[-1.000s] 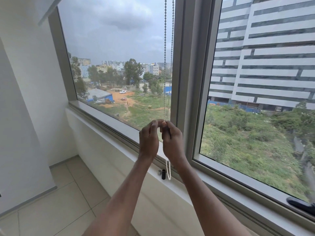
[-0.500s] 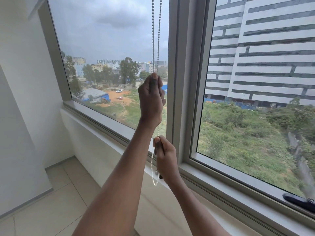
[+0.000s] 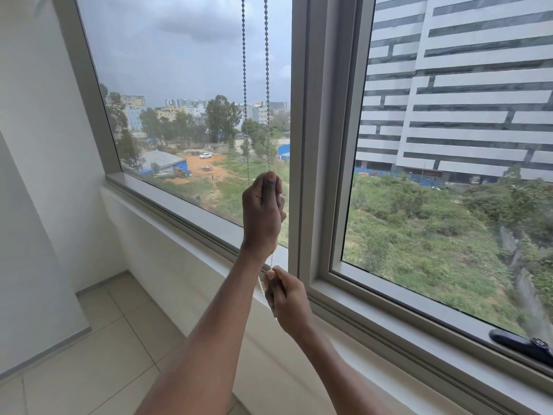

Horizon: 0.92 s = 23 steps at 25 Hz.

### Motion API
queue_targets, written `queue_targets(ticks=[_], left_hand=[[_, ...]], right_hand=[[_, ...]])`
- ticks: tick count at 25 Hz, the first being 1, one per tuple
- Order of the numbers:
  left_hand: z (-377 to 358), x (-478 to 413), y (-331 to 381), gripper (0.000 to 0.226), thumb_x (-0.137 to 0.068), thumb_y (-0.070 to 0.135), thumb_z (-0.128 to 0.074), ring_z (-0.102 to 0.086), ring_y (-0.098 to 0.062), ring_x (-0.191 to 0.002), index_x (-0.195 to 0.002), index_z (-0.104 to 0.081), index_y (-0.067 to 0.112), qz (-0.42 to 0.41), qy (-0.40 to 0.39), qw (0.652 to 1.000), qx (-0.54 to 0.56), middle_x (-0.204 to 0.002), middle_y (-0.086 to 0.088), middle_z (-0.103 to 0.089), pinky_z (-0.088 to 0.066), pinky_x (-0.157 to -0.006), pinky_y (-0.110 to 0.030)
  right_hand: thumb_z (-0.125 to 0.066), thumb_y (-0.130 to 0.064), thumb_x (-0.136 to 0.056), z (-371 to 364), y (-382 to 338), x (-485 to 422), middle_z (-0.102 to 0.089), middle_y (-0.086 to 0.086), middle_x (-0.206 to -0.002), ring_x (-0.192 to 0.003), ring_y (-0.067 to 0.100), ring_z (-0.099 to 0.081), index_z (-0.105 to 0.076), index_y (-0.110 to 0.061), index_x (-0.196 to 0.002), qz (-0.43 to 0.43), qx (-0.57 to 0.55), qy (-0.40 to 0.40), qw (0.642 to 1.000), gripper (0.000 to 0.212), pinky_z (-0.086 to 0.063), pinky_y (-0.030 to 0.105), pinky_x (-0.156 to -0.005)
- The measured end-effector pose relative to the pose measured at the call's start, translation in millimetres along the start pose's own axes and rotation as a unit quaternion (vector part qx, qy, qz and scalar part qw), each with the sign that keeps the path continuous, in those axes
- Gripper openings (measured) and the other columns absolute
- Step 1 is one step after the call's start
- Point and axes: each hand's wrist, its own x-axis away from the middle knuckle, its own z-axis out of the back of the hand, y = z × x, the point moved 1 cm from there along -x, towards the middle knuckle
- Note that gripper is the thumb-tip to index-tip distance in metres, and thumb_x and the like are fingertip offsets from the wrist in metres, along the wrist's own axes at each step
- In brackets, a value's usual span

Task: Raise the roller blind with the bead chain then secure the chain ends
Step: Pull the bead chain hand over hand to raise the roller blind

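A grey bead chain (image 3: 244, 70) hangs in two strands in front of the left window pane. My left hand (image 3: 263, 211) grips the right strand at about mid-pane height, fingers curled round it. Below it, near the sill, my right hand (image 3: 285, 298) pinches the lower white part of the chain, whose loop hangs by my fingers. The roller blind itself is out of view above the frame.
The window mullion (image 3: 317, 145) stands just right of both hands. The sill (image 3: 185, 208) runs below them, with a white wall under it. A black window handle (image 3: 520, 344) lies on the frame at the lower right. Tiled floor (image 3: 89, 354) lies to the left.
From side by side at sill height, my hands split: the left went up the chain, the right dropped. Since half a second ago, the left hand has come lower on the chain.
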Motion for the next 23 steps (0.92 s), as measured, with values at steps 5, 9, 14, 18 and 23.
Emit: queue_targets(ticks=[5,9,14,18,23], left_hand=[[7.4,22.5,-22.5,0.042,-0.117,0.03,-0.043,-0.03,-0.005,-0.048,-0.076,-0.051,0.023,0.011,-0.003,0.999,-0.038,-0.056,0.015,-0.037,-0.029,-0.044,-0.021],[5.9,22.5,-30.2,0.043,-0.116,0.025,-0.044,-0.04,-0.012,-0.048,-0.076,-0.059,0.017,0.022,-0.01,0.999,-0.041,-0.056,0.005,-0.048,-0.034,-0.044,-0.024],[3.6,23.1,-26.9,0.045,-0.109,0.036,-0.043,-0.02,-0.006,-0.041,-0.064,-0.041,0.031,0.028,-0.017,0.999,-0.038,-0.049,0.013,-0.03,-0.022,-0.04,-0.018],[10.0,34.0,-37.6,0.048,-0.11,0.027,-0.04,-0.019,-0.008,-0.04,-0.062,-0.04,0.033,0.034,-0.032,0.997,-0.068,-0.046,0.012,-0.029,-0.02,-0.042,-0.019],[31.8,64.8,-75.6,0.057,-0.107,0.005,-0.043,-0.041,-0.008,-0.047,-0.062,-0.056,0.037,0.062,-0.077,0.988,-0.121,-0.05,0.014,-0.048,-0.037,-0.05,-0.023]], right_hand=[[-0.038,-0.015,-0.117,35.3,-42.5,-31.1,-0.077,-0.005,-0.124,-0.12,0.01,-0.072,-0.068,-0.011,-0.134,0.024,-0.002,0.066,0.998,0.035,-0.055,0.035,-0.107],[-0.042,-0.021,-0.116,44.6,-148.9,-84.7,-0.079,0.005,-0.109,-0.095,0.02,-0.077,-0.068,-0.019,-0.124,0.137,-0.081,0.08,0.984,0.028,-0.06,0.033,-0.082],[-0.042,-0.016,-0.113,34.5,-209.7,-115.4,-0.047,0.0,-0.066,-0.052,0.012,-0.038,-0.064,-0.011,-0.092,0.187,-0.057,0.08,0.977,0.031,-0.031,0.03,-0.05],[-0.043,-0.012,-0.114,26.2,-187.0,-105.2,-0.04,-0.005,-0.066,-0.059,0.013,-0.033,-0.055,0.0,-0.087,0.206,-0.008,0.133,0.969,0.033,-0.03,0.031,-0.059],[-0.043,-0.014,-0.114,19.7,-134.2,-85.7,-0.035,-0.012,-0.063,-0.056,0.007,-0.027,-0.051,-0.005,-0.085,0.162,0.014,0.134,0.978,0.032,-0.026,0.023,-0.054]])
